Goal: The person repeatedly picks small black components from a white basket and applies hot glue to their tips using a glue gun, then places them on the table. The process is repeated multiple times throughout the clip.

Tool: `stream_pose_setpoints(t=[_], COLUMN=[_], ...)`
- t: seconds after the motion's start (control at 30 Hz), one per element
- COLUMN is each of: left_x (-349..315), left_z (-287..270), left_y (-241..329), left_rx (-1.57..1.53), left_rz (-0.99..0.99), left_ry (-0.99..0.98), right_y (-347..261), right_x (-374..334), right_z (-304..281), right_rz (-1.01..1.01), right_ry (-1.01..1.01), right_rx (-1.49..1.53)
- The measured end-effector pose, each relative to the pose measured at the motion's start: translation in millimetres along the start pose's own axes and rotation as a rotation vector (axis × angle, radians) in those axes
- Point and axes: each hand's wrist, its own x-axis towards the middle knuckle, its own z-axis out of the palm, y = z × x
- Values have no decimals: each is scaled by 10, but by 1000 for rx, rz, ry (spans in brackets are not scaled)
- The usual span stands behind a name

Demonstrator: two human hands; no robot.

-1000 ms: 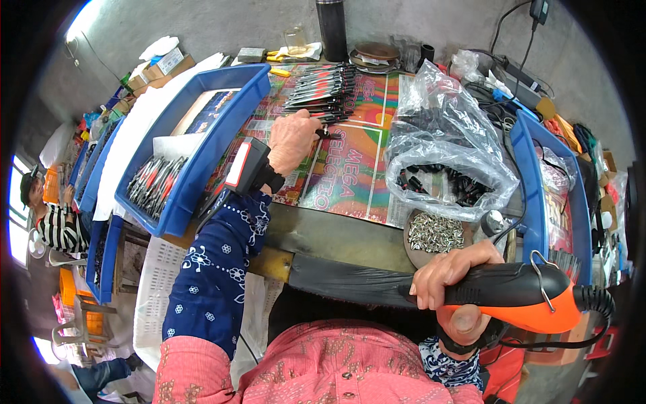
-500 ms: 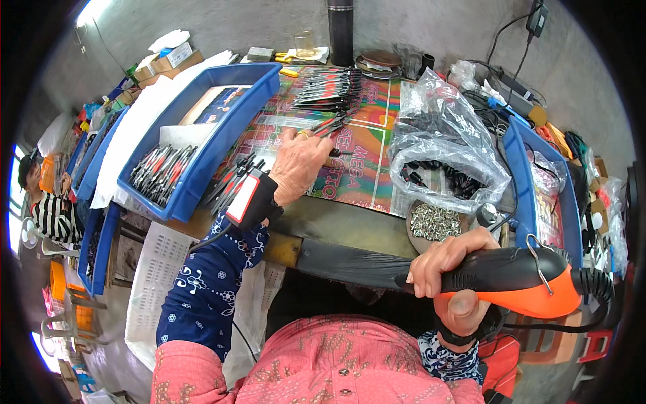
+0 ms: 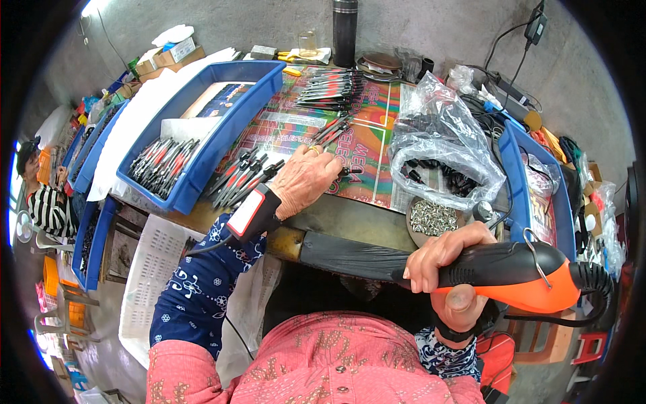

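Observation:
My right hand (image 3: pixel 457 269) is wrapped round an orange-and-black electric screwdriver (image 3: pixel 515 276), its coiled cord trailing off to the right. Over the near part of the patterned board (image 3: pixel 373 161), my left hand (image 3: pixel 306 178) has its fingers curled down. A short dark end shows beside those fingers, but the rest of whatever they hold is hidden. Just beyond the fingertips lie a few slim black-and-red tools (image 3: pixel 331 130). Another loose bunch of the same tools (image 3: pixel 241 178) rests left of my left wrist. A neat row of them (image 3: pixel 330 87) sits farther back.
A blue tray (image 3: pixel 178 195) with more slim tools stands on the left. To the right are an open clear plastic bag (image 3: pixel 447 135) of black parts, a dish of small metal screws (image 3: pixel 434 217) and another blue tray (image 3: pixel 515 178). A person (image 3: pixel 50 209) sits far left.
My left hand has drawn back toward me from the few slim tools, and the dark end beside its fingers has come along. My right hand keeps its grip on the electric screwdriver.

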Motion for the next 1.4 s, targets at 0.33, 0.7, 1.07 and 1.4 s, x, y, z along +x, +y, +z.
stream_pose_setpoints(t=[0.33,0.7,1.07,1.4], left_x=[-171,-751,-834,-807], left_z=[-482,-841,-605,-561], left_y=[557,1330,1574,1637], left_rx=[-864,-1789,-2074,-2008], left_rz=[-497,-1164,-1359,-1394], left_ry=[27,-58,76,102], right_y=[4,94,261,416], right_x=[27,100,148,211], right_z=[-60,6,136,154], right_rz=[-56,-77,-113,-94], right_ry=[-28,-193,-293,-304], right_rx=[-36,-218,-196,-163])
